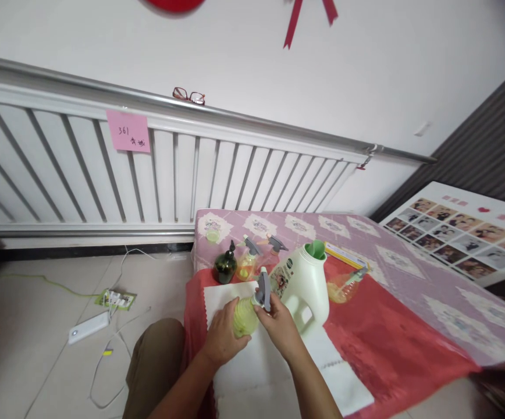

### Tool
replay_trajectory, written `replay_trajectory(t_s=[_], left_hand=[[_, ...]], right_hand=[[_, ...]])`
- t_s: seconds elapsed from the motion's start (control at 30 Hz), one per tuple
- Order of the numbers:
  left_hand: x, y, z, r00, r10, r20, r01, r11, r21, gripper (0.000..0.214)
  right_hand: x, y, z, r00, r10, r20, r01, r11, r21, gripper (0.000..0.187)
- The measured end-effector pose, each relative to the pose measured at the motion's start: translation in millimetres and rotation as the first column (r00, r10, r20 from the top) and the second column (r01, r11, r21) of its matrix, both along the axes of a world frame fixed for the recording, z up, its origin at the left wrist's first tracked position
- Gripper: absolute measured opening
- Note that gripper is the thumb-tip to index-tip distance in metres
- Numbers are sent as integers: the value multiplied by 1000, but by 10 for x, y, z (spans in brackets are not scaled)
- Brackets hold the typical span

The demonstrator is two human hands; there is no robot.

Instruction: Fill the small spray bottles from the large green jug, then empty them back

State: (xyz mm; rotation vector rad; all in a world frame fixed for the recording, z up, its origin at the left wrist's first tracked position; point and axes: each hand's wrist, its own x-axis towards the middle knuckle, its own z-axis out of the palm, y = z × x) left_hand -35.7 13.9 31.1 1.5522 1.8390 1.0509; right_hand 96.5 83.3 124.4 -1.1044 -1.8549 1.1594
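A ribbed, yellow-green see-through spray bottle (244,319) is held tilted above the white cloth (274,364). My left hand (224,337) is wrapped around its body. At the neck, just under the grey trigger head (265,289), the fingers of my right hand (280,326) are closed. Beside my right hand stands a large pale-green jug (313,279) with a green piece in its mouth. Behind the held bottle are a dark green pump bottle (225,267) and a clear spray bottle (247,263) with yellow liquid.
Another spray bottle (342,289) lies right of the jug, near a yellow box (346,256). A red cloth (366,326) covers part of the patterned table (392,256). A white radiator (217,174) runs behind. Cables and a power bank (89,327) lie on the floor.
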Motion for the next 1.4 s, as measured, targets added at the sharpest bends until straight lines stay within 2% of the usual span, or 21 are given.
replay_trajectory(t_s=[0.2, 0.37, 0.53, 0.67, 0.77, 0.87, 0.97, 1.2, 1.4], left_hand=[[-7, -7, 1, 1000, 2, 8, -2, 1000, -20, 88], [-8, -1, -42, 1000, -1, 5, 1, 1000, 5, 89], [3, 4, -94, 1000, 6, -10, -6, 1000, 8, 90], [18, 3, -129, 999, 15, -32, -14, 999, 29, 89], [26, 1, -151, 999, 31, -43, -28, 997, 68, 85], [32, 4, -166, 998, 46, -44, -41, 994, 98, 83], [42, 12, -167, 997, 53, -51, -46, 992, 118, 81], [52, 24, -192, 996, 73, -45, -66, 989, 135, 78], [54, 18, -226, 995, 86, -50, -79, 989, 128, 81]], right_hand=[[8, -1, 168, 992, 50, 118, -55, 998, 40, 30], [-31, 0, 172, 988, -6, 154, -6, 997, 71, 26], [-111, -43, 53, 983, -127, 130, 112, 987, 115, 22], [-192, -94, -94, 960, -270, 77, 257, 956, 138, 22], [-269, -133, -208, 930, -366, 27, 359, 924, 129, 25], [-336, -168, -290, 912, -409, -19, 408, 907, 98, 27], [-359, -213, -306, 920, -388, -59, 391, 918, 65, 29], [-253, -340, -236, 960, -245, -135, 247, 969, 1, 38], [-259, -325, -321, 941, -295, -166, 288, 955, -68, 32]])
